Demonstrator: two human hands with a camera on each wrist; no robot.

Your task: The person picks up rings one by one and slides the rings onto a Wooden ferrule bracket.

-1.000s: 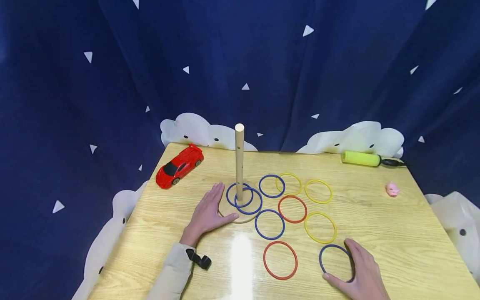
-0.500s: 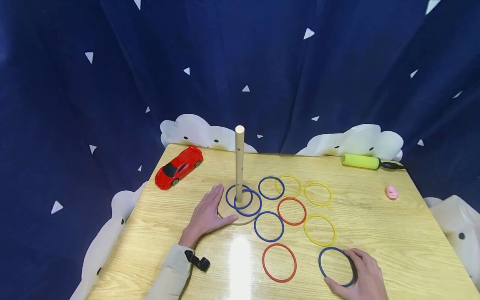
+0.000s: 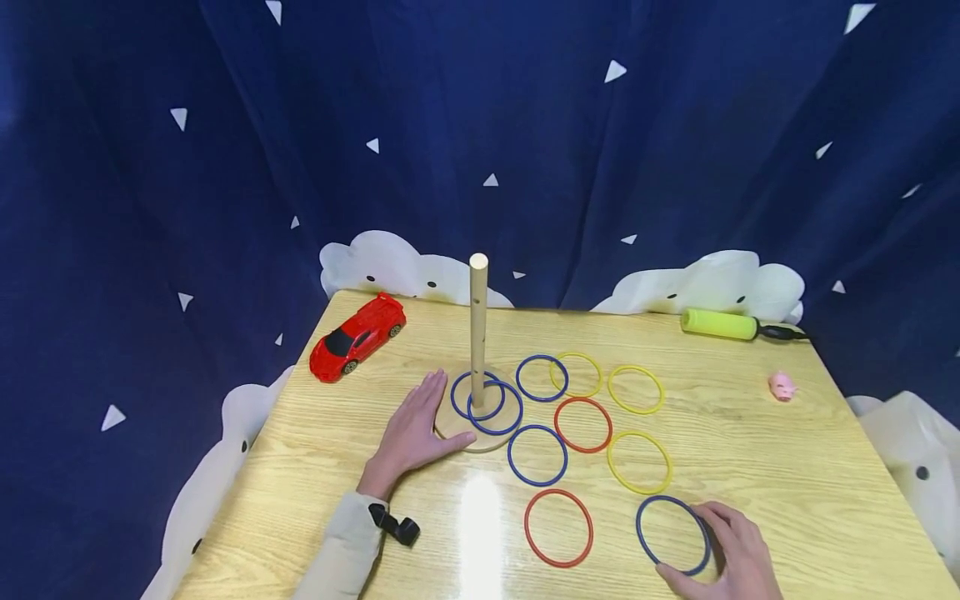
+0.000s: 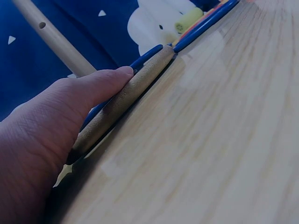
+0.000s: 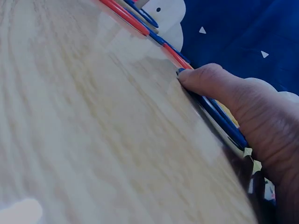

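Observation:
A wooden peg (image 3: 478,333) stands upright on a round wooden base (image 3: 457,427). Two blue rings lie on the base, one (image 3: 454,402) around the peg and the other (image 3: 517,421) overlapping it. My left hand (image 3: 408,433) rests against the base's left side with straight fingers, its thumb (image 4: 112,79) over the rim. At the front right, my right hand (image 3: 738,554) holds another blue ring (image 3: 639,533) at its right edge. Its fingers are at the ring's far side and its thumb (image 5: 205,79) at the near side.
Red (image 3: 527,533), yellow (image 3: 611,467) and blue (image 3: 511,458) rings lie right of the base. A red toy car (image 3: 360,337) sits back left. A yellow-green pump (image 3: 720,324) and a pink pig toy (image 3: 782,386) are at the right. A dark blue curtain (image 3: 420,83) hangs behind.
My right fingers have drawn in and slid slightly toward the near edge around the blue ring's right side, and more of the ring's edge shows. My left hand stays on the base.

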